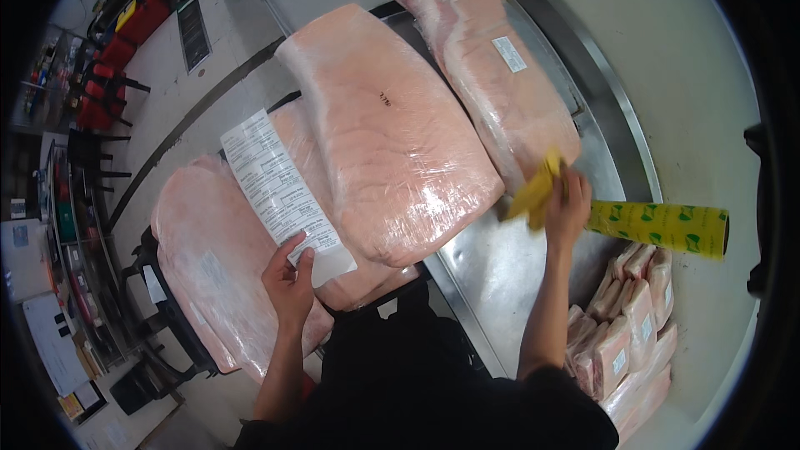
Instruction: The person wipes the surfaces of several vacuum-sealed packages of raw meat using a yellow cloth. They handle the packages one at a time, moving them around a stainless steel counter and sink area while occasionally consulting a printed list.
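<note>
Between the thumb and fingers of my left hand (pixel 292 275) is a long strip of printed labels (pixel 275 184), held above plastic-wrapped meat slabs. My right hand (pixel 567 206) grips a crumpled yellow cloth (pixel 537 190), slightly blurred, above the steel worktable (pixel 494 269). A large wrapped slab of pale, skin-on meat (pixel 400 131) with a handwritten mark lies in front of me, partly over another slab (pixel 300 137). Beyond it rests a wrapped slab (pixel 500 69) bearing a white label. Just right of my right hand lies a yellow roll (pixel 659 228) with green printing.
Several smaller wrapped meat pieces (pixel 625 319) are stacked at the lower right. More wrapped slabs (pixel 219 262) lie at left on a black cart (pixel 169 312). A metal tray (pixel 550 56) lies under the far slab, beside the wall. Shelving (pixel 87 262) stands at far left.
</note>
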### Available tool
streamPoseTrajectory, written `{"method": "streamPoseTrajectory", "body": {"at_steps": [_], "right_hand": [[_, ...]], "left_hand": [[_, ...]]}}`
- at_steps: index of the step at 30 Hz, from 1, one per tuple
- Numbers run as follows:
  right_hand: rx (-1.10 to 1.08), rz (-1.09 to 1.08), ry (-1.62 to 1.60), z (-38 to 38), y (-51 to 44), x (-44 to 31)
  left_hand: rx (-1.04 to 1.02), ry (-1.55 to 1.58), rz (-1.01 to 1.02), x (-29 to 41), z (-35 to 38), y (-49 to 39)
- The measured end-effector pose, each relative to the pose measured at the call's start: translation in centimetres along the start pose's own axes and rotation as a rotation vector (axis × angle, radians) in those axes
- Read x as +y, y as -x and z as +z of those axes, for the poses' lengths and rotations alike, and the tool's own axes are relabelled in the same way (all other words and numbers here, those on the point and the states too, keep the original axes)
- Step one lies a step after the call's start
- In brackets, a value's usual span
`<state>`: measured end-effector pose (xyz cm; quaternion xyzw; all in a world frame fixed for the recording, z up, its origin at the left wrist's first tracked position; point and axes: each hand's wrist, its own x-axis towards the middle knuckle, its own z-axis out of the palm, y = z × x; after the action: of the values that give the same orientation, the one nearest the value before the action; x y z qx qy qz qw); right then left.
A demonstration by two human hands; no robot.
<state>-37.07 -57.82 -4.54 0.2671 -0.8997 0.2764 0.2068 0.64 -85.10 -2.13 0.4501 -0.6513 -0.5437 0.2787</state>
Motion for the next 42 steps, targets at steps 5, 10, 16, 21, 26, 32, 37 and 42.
{"method": "streamPoseTrajectory", "body": {"at_steps": [5, 10, 16, 21, 26, 32, 37, 42], "right_hand": [[-0.136, -0.228, -0.191, 16.5, -13.5, 1.8], [-0.254, -0.063, -0.292, 20.0, -21.4, -0.7], [-0.399, -0.191, -0.413, 17.8, -17.5, 0.4], [-0.485, -0.100, -0.352, 20.0, -23.3, -2.2], [-0.449, -0.210, -0.387, 18.0, -16.5, -1.8], [-0.583, 0.247, -0.560, 3.3, 1.0, -4.0], [-0.409, -0.127, -0.321, -2.6, 8.7, -10.2], [-0.535, 0.178, -0.983, -4.5, 7.7, -23.9]], "left_hand": [[0.028, -0.098, 0.088, -0.6, -0.8, 0.2], [0.117, -0.081, 0.092, 0.8, -0.4, 2.3], [0.127, -0.189, 0.044, 0.2, -0.5, 3.8], [0.034, -0.147, 0.121, 1.4, 0.7, 1.5], [0.060, -0.049, 0.154, 1.9, 1.1, 0.3], [-0.126, 0.084, 0.195, 4.1, 2.0, -1.7], [-0.325, 0.281, 0.183, 4.5, 1.4, -1.9], [-0.405, 0.289, 0.329, 2.1, 2.3, -1.0]]}}
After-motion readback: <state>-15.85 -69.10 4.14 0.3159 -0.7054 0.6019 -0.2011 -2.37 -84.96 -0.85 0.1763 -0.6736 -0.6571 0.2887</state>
